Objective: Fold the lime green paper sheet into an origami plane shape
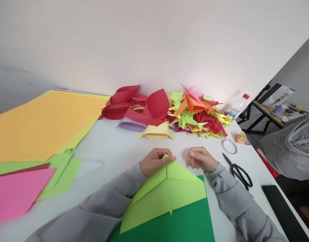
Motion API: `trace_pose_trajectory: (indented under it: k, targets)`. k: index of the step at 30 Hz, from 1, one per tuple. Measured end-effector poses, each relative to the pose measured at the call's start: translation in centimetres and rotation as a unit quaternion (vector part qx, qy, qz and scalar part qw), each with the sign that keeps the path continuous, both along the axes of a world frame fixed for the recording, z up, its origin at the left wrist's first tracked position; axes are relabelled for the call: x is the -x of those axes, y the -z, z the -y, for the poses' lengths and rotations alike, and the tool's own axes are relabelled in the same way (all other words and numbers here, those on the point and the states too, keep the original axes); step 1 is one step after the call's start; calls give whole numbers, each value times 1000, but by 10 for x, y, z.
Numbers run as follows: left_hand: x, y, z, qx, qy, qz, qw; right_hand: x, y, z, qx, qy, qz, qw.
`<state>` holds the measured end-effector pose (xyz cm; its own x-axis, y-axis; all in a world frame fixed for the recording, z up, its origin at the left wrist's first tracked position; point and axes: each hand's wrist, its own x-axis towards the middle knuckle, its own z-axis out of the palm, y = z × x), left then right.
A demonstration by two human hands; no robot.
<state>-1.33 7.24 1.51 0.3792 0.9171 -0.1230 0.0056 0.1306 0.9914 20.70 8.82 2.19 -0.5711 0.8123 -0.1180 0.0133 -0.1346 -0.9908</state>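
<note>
A light green sheet of paper (159,195), folded to a point at its far end, lies in front of me. My left hand (156,161) pinches that pointed tip between thumb and fingers. Creases run down from the tip, and a small notch of paper sticks out at the near edge. Beneath it is a dark green sheet (190,222). To the right of the tip, my right hand (201,159) is off the paper, its fingers loosely curled in with nothing visible in them.
Folded paper shapes (195,114) and curled red paper (157,106) are heaped by the wall. Large orange sheets (45,124) and a pink sheet (20,191) lie left. Rightward are scissors (239,173), a tape roll (229,146), a bottle (236,108) and a black flat object (285,211). Another person (290,144) sits beyond.
</note>
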Motion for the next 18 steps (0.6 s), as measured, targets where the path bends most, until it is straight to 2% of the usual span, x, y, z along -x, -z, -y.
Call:
trace_pose_trajectory:
  k: [3,9,11,18]
  targets:
    - [-9,1,7,-17,41,-31,999,14,-4,11,-19,-79,64,995]
    - [-8,2,9,63,-18,82,995,16,-10,17,-36,-34,88,995]
    - [-7,3,9,62,-18,87,994,13,-11,15,-39,-39,82,995]
    - [-9,1,11,19,142,11,990,18,-9,16,-23,-96,76,992]
